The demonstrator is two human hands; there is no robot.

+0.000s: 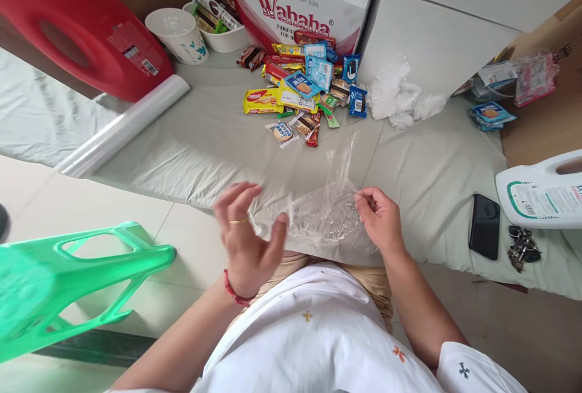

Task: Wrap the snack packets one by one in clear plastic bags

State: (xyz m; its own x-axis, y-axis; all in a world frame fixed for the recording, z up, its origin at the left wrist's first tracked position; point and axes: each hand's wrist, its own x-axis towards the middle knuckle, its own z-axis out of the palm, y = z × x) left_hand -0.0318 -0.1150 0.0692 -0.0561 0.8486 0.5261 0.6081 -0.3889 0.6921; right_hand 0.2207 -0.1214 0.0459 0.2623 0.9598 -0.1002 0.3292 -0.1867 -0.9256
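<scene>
In the head view, my only feed, I have the right hand (381,217) pinched by thumb and fingertips on the gathered edge of a piece of clear plastic (325,217). The left hand (248,238) is apart from it, fingers spread and blurred, thumb raised beside the plastic's left side; I cannot tell whether that thumb touches it. From here I cannot make out whether the plastic is a bag or a loose sheet.

For handling it well, I judge that the right pinch should stay small and firm at the edge, because thin plastic like this probably slips and clings to itself. I would have the left thumb and forefinger take a single layer at the opposite side, then spread it gently, without a hard pull that could tear it. Working low over the cloth (213,132) should keep the loose part from floating up; a thin strip already stands up toward the far side.

As for position, the plastic lies between the two hands at the near edge of the cloth, just in front of the body. The right hand is at its right end, the left just beyond its left end. The heap of wrapped snacks (302,85) sits farther away, past both hands.
</scene>
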